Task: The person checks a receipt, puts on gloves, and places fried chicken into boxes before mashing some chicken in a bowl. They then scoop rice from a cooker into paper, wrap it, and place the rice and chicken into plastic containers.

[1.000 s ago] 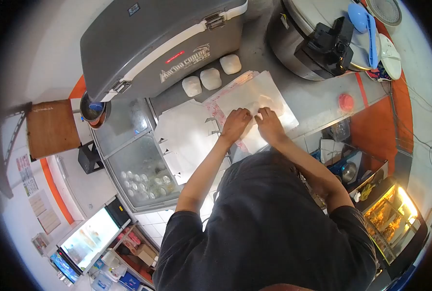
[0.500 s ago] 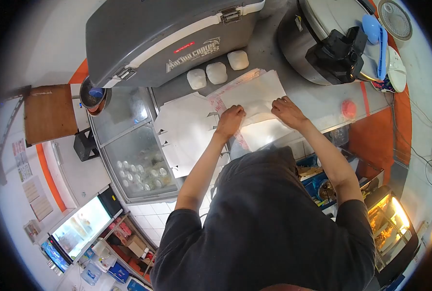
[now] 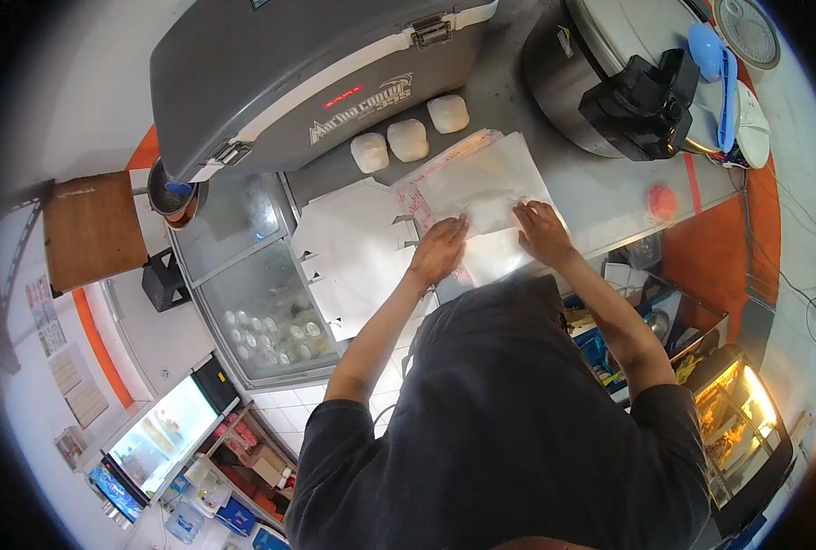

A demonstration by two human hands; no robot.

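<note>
A pale wrapped bundle (image 3: 491, 211) lies on a stack of thin white sheets (image 3: 509, 163) on the counter. My left hand (image 3: 441, 249) rests at the bundle's left end, its fingers stretched out over the sheets. At the right end, my right hand (image 3: 543, 234) has its fingers extended and its fingertips on the wrapping. What is inside the bundle cannot be made out. Flat white cardboard pieces (image 3: 353, 243) with cut notches lie left of the sheets. Behind the stack, three white rounded lumps (image 3: 408, 140) stand in a row.
A large grey cooler (image 3: 334, 82) stands at the back left. At the back right is a big metal pot (image 3: 564, 78) with a blue scoop (image 3: 727, 92). A pink round item (image 3: 662, 202) lies at right, and a glass-topped chest (image 3: 266, 321) with cans stands left.
Both hands have moved slightly toward my body and their curled fingers have straightened. The wrapping between them lies flatter. The view has shifted a little.
</note>
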